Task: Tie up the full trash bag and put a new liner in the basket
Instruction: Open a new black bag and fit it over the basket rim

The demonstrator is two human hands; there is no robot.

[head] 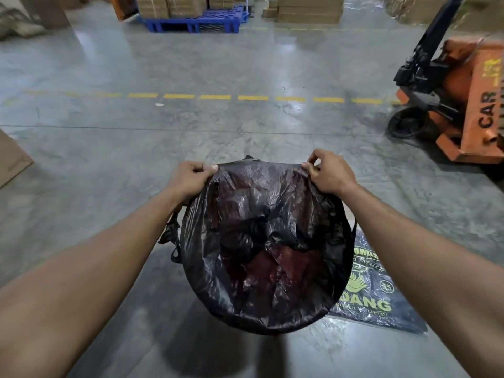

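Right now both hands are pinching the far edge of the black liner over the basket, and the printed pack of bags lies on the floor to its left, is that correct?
Not quite: the head view shows the printed pack of bags on the floor to the basket's right. Both the left hand and right hand do pinch the black liner's far edge.

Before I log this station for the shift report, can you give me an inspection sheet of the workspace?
Surface: grey polished concrete floor with a dashed yellow line across it.
Job's things: black liner draped over the round basket rim; its far edge is pinched up at two corners.
Clutter: flat printed black packet on the floor, right of the basket.
Hands: left hand and right hand each grip the liner's edge.
Cables: nothing seen.
Surroundings: orange pallet truck at right, blue pallet with stacked cartons beyond, cardboard sheet at left.
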